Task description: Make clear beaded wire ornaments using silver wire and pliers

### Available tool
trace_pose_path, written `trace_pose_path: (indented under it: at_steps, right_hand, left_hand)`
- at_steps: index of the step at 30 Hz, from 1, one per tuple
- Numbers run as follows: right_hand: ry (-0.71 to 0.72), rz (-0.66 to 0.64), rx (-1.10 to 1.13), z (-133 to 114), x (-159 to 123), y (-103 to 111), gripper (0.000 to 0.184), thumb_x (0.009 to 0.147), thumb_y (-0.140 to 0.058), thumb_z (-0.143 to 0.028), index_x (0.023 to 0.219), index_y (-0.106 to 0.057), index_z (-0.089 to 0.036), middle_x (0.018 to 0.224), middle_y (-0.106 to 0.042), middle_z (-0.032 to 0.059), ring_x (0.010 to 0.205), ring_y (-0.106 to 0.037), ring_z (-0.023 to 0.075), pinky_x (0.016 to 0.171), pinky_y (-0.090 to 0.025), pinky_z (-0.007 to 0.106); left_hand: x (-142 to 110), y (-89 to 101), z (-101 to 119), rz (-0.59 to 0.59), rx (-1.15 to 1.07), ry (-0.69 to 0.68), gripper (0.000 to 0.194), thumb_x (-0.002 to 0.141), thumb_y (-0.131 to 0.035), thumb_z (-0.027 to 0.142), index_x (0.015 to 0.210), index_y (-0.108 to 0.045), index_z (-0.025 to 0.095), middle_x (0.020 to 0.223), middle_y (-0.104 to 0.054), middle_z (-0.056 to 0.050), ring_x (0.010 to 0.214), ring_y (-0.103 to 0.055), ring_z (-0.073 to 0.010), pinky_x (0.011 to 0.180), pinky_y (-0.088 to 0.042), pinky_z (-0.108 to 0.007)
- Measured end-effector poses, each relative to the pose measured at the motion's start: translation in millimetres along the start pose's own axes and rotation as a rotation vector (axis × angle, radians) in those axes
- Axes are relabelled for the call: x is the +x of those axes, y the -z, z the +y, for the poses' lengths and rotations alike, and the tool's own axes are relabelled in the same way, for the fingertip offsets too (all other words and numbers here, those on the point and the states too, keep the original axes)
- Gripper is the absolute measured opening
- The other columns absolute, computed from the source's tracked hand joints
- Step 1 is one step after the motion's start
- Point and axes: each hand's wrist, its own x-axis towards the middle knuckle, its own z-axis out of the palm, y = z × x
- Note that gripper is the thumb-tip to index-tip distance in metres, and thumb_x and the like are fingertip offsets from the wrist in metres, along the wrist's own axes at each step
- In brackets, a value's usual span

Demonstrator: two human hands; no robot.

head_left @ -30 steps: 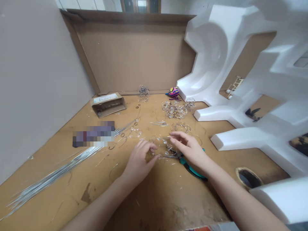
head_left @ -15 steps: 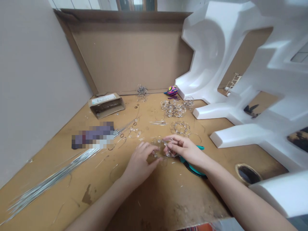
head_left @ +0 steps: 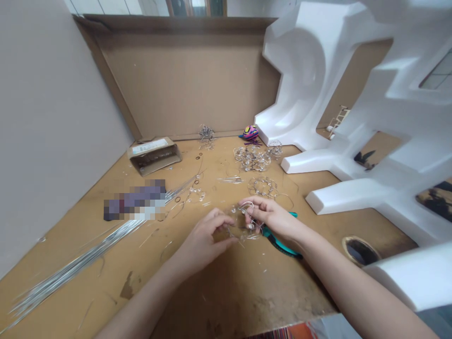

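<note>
Between my two hands is a looped wire piece with clear beads (head_left: 243,211), held just above the brown tabletop. My right hand (head_left: 270,216) pinches its right side, fingers curled round the wire loops. At the left side, my left hand (head_left: 208,235) has thumb and fingertips closing on the thin wire; the exact contact is blurred. Teal-handled pliers (head_left: 282,244) lie under and beside my right hand. Just beyond it rests a beaded wire ring (head_left: 263,187). A smaller string of clear beads (head_left: 196,194) lies past my left hand.
A bundle of straight wires (head_left: 88,261) runs along the left, near a blurred purple object (head_left: 134,200). Behind stand an open cardboard box (head_left: 155,157), a wire tangle (head_left: 205,133), beaded wire pieces (head_left: 252,158) and a colourful ball (head_left: 250,133). White moulded foam (head_left: 335,195) lines the right.
The beaded wire piece has turned slightly in my hands, its lower loop shifting. My left fingers have moved a little along its edge. The view has shifted slightly.
</note>
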Motion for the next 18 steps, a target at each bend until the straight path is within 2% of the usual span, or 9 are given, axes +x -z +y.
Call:
trace_pose_path:
  at_steps: [3,6,9,12,15,18]
  right_hand:
    - [-0.043,0.005,0.049,-3,-2,-2,0.032,0.081,-0.055,-0.035,0.107,-0.052,-0.016,0.063,-0.054,-0.0029,0.049,-0.048,0.0079,0.045,-0.039,0.021]
    - [-0.058,-0.025,0.056,-3,-2,-2,0.033,0.080,-0.056,-0.035,0.108,-0.052,-0.016,0.064,-0.055,-0.0029,0.048,-0.048,0.0076,0.044,-0.038,0.020]
    - [-0.077,-0.048,0.049,-3,-1,-2,0.034,0.079,-0.056,-0.034,0.108,-0.053,-0.017,0.063,-0.055,-0.0031,0.050,-0.050,0.0081,0.044,-0.038,0.019]
    - [-0.124,-0.066,-0.021,-2,-1,-5,0.034,0.080,-0.055,-0.034,0.109,-0.054,-0.016,0.063,-0.058,-0.0021,0.050,-0.052,0.0084,0.047,-0.041,0.020]
    - [-0.148,-0.095,-0.134,2,2,-8,0.035,0.081,-0.053,-0.036,0.109,-0.055,-0.015,0.064,-0.060,-0.0005,0.048,-0.052,0.0087,0.044,-0.040,0.020]
    - [-0.082,-0.003,-0.267,10,9,-4,0.032,0.082,-0.050,-0.038,0.103,-0.058,-0.015,0.063,-0.060,0.0004,0.046,-0.050,0.0086,0.041,-0.037,0.019]
  left_hand:
    - [-1,3.5,5,-0.009,0.017,-0.049,0.012,0.077,-0.057,0.026,0.089,-0.058,0.023,0.087,-0.049,-0.001,0.078,-0.047,-0.0139,0.071,-0.041,-0.026]
    - [-1,5.4,10,-0.026,0.008,-0.027,0.007,0.076,-0.056,0.024,0.082,-0.056,0.021,0.083,-0.048,0.000,0.075,-0.046,-0.0135,0.069,-0.040,-0.026]
    - [-3,5.6,12,-0.077,-0.031,0.058,0.009,0.073,-0.058,0.025,0.077,-0.053,0.019,0.074,-0.047,0.002,0.069,-0.045,-0.0121,0.063,-0.036,-0.023]
    - [-5,5.7,12,-0.156,-0.115,0.183,0.013,0.071,-0.059,0.028,0.072,-0.052,0.018,0.060,-0.038,0.006,0.056,-0.035,-0.0092,0.051,-0.027,-0.021]
    - [-6,7.3,11,-0.214,-0.202,0.244,0.016,0.072,-0.058,0.030,0.071,-0.049,0.018,0.057,-0.032,0.008,0.054,-0.030,-0.0082,0.049,-0.024,-0.020]
    - [-5,9.8,9,-0.234,-0.199,0.257,0.019,0.071,-0.058,0.033,0.070,-0.046,0.018,0.055,-0.033,0.008,0.053,-0.030,-0.0082,0.049,-0.024,-0.020]
